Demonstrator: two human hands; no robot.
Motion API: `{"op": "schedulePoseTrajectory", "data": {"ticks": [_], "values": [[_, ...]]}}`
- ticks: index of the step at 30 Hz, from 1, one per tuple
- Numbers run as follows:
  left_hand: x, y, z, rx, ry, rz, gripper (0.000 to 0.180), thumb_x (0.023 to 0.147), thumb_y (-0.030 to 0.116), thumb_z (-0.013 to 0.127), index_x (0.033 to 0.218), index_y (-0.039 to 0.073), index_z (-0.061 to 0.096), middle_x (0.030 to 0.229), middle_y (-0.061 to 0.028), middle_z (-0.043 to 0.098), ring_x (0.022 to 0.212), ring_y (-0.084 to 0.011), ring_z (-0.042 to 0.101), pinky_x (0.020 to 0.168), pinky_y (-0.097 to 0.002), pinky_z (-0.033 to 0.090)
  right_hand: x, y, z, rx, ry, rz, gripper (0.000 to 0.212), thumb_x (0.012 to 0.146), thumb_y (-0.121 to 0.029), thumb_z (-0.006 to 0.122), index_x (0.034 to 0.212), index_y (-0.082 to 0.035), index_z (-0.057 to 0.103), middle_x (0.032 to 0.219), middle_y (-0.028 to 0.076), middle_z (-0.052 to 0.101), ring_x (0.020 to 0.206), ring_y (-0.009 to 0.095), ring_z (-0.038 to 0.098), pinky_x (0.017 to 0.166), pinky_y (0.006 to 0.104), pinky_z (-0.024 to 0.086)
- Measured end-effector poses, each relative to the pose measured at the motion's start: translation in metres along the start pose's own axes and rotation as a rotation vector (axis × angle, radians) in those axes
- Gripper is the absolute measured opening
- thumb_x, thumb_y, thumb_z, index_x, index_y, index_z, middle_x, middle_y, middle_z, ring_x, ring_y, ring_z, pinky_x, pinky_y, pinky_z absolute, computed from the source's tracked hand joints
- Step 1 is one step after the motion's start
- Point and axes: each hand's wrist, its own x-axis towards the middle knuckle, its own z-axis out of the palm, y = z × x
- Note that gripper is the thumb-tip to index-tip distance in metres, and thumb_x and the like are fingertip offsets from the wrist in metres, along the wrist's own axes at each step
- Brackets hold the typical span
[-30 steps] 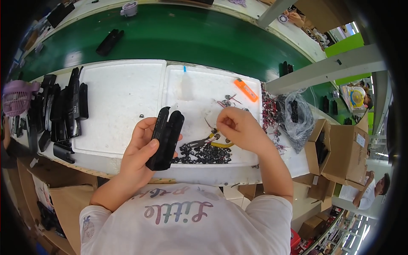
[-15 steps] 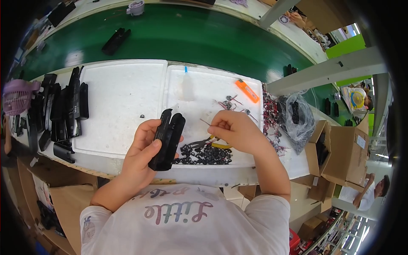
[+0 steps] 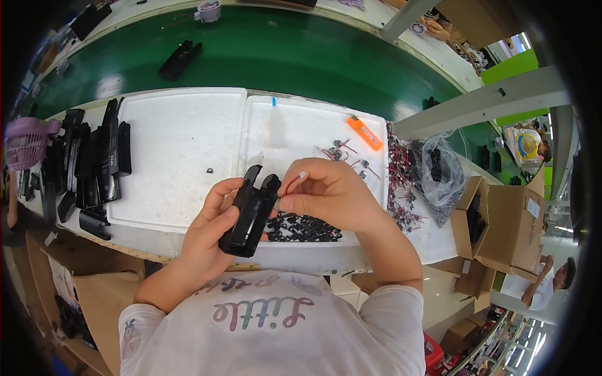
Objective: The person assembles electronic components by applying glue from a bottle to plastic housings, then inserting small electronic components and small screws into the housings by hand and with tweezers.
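My left hand (image 3: 209,220) is closed around a long black plastic housing (image 3: 251,216), tilted with its hollow side up over the near edge of a white foam tray (image 3: 260,164). At its upper right end, my right hand (image 3: 332,195) pinches a short red wire lead (image 3: 291,185) with a small white plug. The lead's other end, at the fingertips by the housing, is too small to make out. Below the right hand lies a pile of small black parts (image 3: 304,229). Beyond the hands are a clear bottle (image 3: 274,130) with a blue tip and an orange cutter (image 3: 364,133).
Black housings (image 3: 94,160) are stacked at the left beside a purple slotted fan head (image 3: 28,143). A green conveyor belt (image 3: 282,56) carries another black housing (image 3: 180,61). Red-wired parts (image 3: 400,166), a plastic bag (image 3: 437,178), a metal post (image 3: 486,105) and cardboard boxes (image 3: 511,229) stand right.
My right hand has moved left to the housing, the wire lead now showing in its fingers. It now covers the pliers. The housing turned slightly; the belt's items shifted right.
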Motion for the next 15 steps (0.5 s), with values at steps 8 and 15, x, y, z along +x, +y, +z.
{"op": "schedulePoseTrajectory", "data": {"ticks": [8,15], "values": [[-0.003,-0.004,-0.001,-0.010,0.036,-0.005,0.036,0.092,0.015,0.045,0.126,0.013,0.033,0.121,-0.0111,0.045,0.106,-0.0219,0.052,0.082,-0.0346,0.050,-0.005,-0.015,0.009,-0.097,0.020,0.140,0.014,0.075,0.008,0.064,0.088,0.005,0.058,0.082,0.011,0.060,0.074,0.018,0.063,0.062,0.0246,0.052],[-0.001,-0.012,0.000,0.288,-0.022,0.175,0.026,0.088,0.005,0.050,0.114,0.010,0.044,0.118,-0.0081,0.040,0.104,-0.0168,0.049,0.086,-0.0319,0.044,-0.008,-0.006,0.026,-0.423,0.080,-0.070,0.010,0.075,0.005,0.064,0.084,0.003,0.059,0.076,0.007,0.060,0.066,0.011,0.060,0.056,0.0215,0.048]]}}
